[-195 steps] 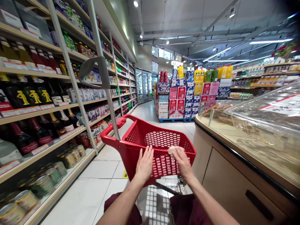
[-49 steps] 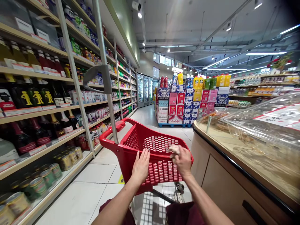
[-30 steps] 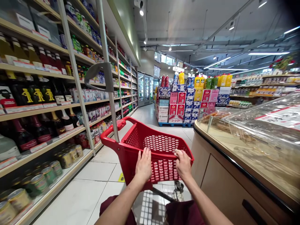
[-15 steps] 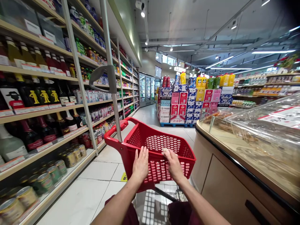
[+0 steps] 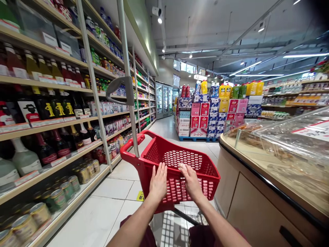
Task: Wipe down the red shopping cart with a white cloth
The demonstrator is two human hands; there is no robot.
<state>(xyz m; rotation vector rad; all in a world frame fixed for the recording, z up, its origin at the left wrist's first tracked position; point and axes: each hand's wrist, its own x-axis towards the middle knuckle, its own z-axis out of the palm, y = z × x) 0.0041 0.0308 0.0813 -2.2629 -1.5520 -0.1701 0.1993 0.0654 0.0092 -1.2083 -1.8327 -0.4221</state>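
Note:
A red plastic shopping cart (image 5: 205, 183) with a perforated basket stands side-on in front of me. My left hand (image 5: 158, 181) rests flat on the near rim of its basket, fingers stretched out and pointing forward. To its right, my right hand (image 5: 191, 181) has its fingers curled over the same rim. A small whitish patch shows at its fingertips; I cannot tell what it is. A grey metal pole (image 5: 128, 51) with a grey loop handle (image 5: 120, 91) rises from the cart's left end. Nothing shows inside the visible part of the basket.
Shelves of bottles and cans (image 5: 48, 120) run along the left. A bakery counter (image 5: 246, 185) with clear covers is close on the right. Ahead, stacked drink cartons (image 5: 200, 118) stand on a blue pallet. Glass-door fridges (image 5: 164, 97) are beyond. Pale floor tiles (image 5: 108, 193) lie between.
The whole scene has shifted slightly right in view, as my head turns a little left. Both hands keep about the same places on the cart rim.

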